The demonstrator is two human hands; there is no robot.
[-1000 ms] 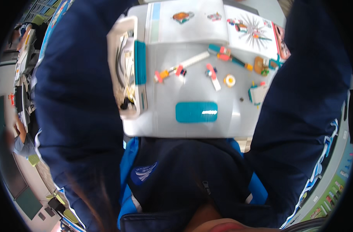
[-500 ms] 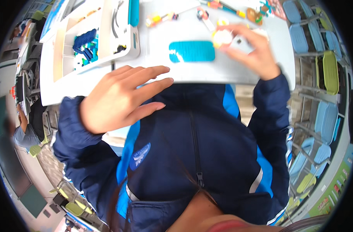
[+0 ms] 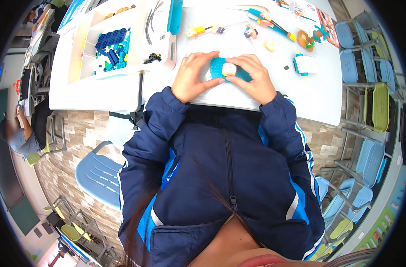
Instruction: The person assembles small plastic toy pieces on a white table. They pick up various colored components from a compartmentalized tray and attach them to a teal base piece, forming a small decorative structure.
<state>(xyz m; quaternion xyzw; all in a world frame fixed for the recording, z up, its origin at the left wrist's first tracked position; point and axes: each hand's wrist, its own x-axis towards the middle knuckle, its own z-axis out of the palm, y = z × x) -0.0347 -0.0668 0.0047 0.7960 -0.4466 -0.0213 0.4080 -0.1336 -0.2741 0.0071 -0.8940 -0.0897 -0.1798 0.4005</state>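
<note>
We find both hands at a teal plate [image 3: 217,69] on the bench [image 3: 318,103].
Right hand [image 3: 254,79] pinches a white piece [image 3: 229,70] between thumb and forefinger over the plate's middle; left hand [image 3: 194,77] curves round the plate's left end, and we cannot tell whether it grips. We note a bin [image 3: 169,49] holding blue bricks [image 3: 111,39] left of the plate, and a white-and-teal assembly [image 3: 303,65] to its right.

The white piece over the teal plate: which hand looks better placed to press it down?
Probably the right hand: its thumb and index finger flank the white piece. The left hand, at the left end of the teal plate, seems better for steadying.
</note>
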